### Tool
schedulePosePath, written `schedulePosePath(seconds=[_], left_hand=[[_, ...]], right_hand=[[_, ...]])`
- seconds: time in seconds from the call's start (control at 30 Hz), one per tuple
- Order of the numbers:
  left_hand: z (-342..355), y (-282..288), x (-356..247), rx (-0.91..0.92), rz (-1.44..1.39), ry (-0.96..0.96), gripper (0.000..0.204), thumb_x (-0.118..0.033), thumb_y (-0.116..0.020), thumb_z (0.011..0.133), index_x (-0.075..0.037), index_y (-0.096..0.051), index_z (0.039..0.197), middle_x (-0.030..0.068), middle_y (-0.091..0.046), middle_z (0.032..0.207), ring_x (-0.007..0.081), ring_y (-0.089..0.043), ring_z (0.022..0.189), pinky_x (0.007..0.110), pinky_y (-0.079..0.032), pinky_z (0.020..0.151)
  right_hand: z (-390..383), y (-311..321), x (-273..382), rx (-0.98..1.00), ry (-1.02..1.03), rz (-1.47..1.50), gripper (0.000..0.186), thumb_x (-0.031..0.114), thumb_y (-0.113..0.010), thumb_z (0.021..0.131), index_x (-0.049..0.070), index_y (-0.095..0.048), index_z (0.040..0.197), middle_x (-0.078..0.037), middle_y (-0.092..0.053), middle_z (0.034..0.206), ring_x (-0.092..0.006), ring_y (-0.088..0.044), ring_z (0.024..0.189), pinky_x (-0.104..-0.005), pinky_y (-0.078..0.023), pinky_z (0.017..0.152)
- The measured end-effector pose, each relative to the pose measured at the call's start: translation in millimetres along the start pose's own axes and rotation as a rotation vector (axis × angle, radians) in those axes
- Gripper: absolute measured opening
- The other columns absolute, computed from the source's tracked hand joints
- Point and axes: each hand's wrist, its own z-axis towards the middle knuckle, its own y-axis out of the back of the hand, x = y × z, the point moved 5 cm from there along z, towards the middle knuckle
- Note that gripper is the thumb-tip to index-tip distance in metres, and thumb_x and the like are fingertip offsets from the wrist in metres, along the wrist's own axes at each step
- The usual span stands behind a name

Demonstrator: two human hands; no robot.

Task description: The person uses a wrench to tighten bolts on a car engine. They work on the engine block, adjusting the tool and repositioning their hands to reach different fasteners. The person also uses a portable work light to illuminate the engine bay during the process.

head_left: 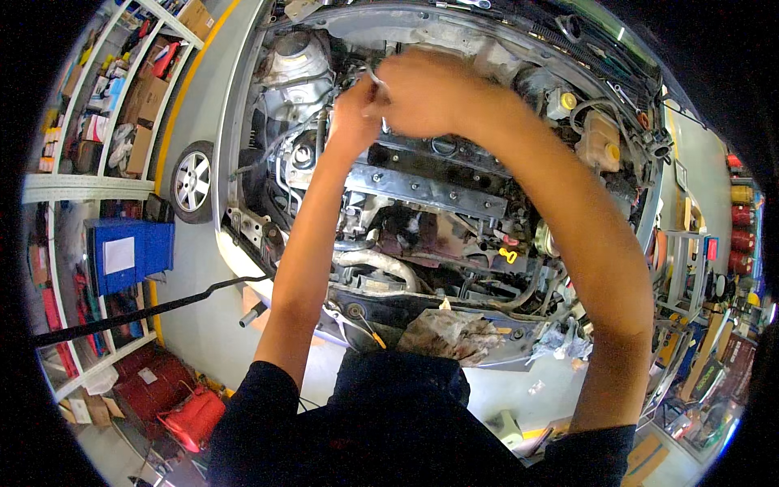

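Note:
Over the far left part of a car's engine bay, my two hands come together, slightly smeared by motion. My left hand (355, 118) is closed, its fingertips meeting the right hand. My right hand (418, 93) is curled beside it, knuckles up. A thin, pale, metallic-looking piece (376, 79) shows between them; its kind cannot be made out. Just below the hands lies the engine's dark valve cover (430, 188) with bolts along it. Left of them stands a silvery strut tower (294, 53). What lies directly under my hands is hidden.
Along the front edge lie pliers (347, 325), a stained rag (450, 334) and a crumpled grey cloth (561, 341). A yellow dipstick handle (508, 256) sticks up by the engine. A coolant tank (599, 140) stands at right. A black rod (154, 310) crosses at left, near shelves (97, 185).

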Motion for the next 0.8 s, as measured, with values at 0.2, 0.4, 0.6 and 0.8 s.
schedulePosePath(seconds=[0.2, 0.4, 0.6, 0.8], left_hand=[[10.3, 5.2, 13.9, -0.391, 0.220, -0.421, 0.024, -0.019, -0.056, 0.101, -0.002, -0.067, 0.114, 0.0252, -0.070, 0.104, 0.0402, -0.068, 0.098, 0.053, -0.053, 0.085], [27.9, -21.6, 12.1, -0.410, 0.132, -0.655, 0.023, -0.022, -0.057, 0.102, -0.003, -0.061, 0.114, 0.0249, -0.069, 0.098, 0.0455, -0.065, 0.094, 0.052, -0.052, 0.080], [14.9, 11.4, -26.5, -0.273, 0.310, -0.728, 0.018, -0.020, -0.060, 0.099, -0.005, -0.067, 0.107, 0.0246, -0.068, 0.097, 0.0456, -0.065, 0.091, 0.053, -0.050, 0.077], [9.1, -8.8, -17.4, -0.254, 0.241, -0.487, 0.019, -0.017, -0.057, 0.101, -0.006, -0.066, 0.112, 0.0272, -0.066, 0.108, 0.0475, -0.063, 0.097, 0.053, -0.050, 0.080]], right_hand=[[28.5, 19.9, -1.5, -0.199, -0.143, -0.125, 0.036, 0.036, -0.061, 0.095, 0.004, -0.077, 0.096, -0.020, -0.075, 0.098, -0.0364, -0.074, 0.094, -0.0503, -0.059, 0.081], [36.1, 3.2, 25.5, -0.181, 0.040, 0.238, 0.038, 0.033, -0.067, 0.086, -0.002, -0.076, 0.098, -0.022, -0.074, 0.093, -0.0386, -0.073, 0.088, -0.0497, -0.057, 0.082], [31.6, -16.2, -33.0, -0.004, 0.004, 0.044, 0.037, 0.033, -0.059, 0.094, 0.001, -0.075, 0.104, -0.020, -0.074, 0.090, -0.0373, -0.073, 0.087, -0.0474, -0.057, 0.084], [36.2, 22.0, -19.7, -0.137, -0.111, -0.220, 0.040, 0.033, -0.051, 0.101, 0.001, -0.076, 0.097, -0.020, -0.074, 0.089, -0.0347, -0.074, 0.085, -0.0474, -0.059, 0.078]])
